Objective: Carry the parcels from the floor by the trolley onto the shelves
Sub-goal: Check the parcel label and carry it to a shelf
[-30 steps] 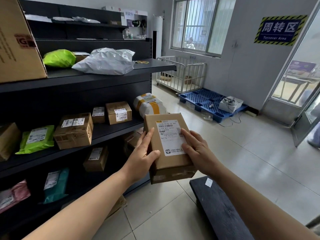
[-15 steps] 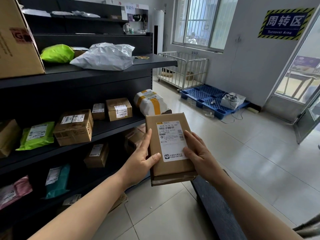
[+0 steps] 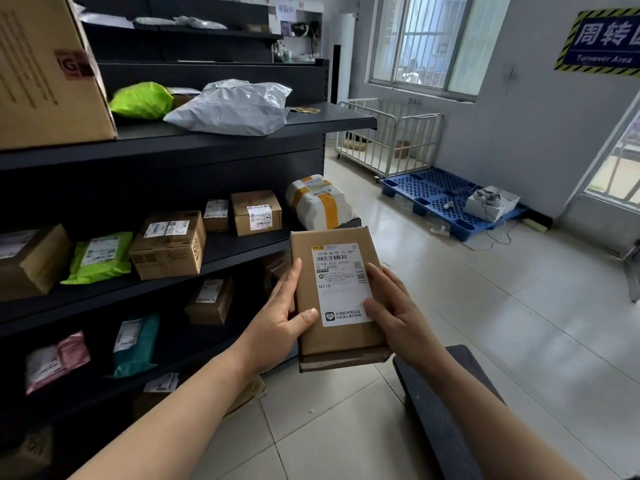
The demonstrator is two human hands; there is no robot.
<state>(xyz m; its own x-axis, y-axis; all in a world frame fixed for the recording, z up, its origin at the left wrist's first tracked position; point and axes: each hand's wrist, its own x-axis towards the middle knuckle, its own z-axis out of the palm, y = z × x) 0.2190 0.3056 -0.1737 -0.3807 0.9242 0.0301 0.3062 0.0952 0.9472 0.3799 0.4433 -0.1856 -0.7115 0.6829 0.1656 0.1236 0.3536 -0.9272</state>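
Note:
I hold a flat brown cardboard parcel (image 3: 337,341) with a white shipping label facing up, in front of me at waist height. My left hand (image 3: 280,320) grips its left edge, thumb on top. My right hand (image 3: 398,310) grips its right edge, fingers over the label. The black shelves (image 3: 221,140) stand to my left, about an arm's reach from the parcel. The dark trolley deck (image 3: 446,410) lies low on the floor under my right forearm.
The shelves hold several boxes and mailer bags, among them a large carton (image 3: 45,71), a grey bag (image 3: 232,109) and a white parcel with yellow tape (image 3: 318,202). A wire cage cart (image 3: 391,136) and blue pallet (image 3: 440,199) stand by the far wall.
The parcel has stayed in both hands, tilting slightly so its label faces me more squarely. My view has shifted a little toward the shelves.

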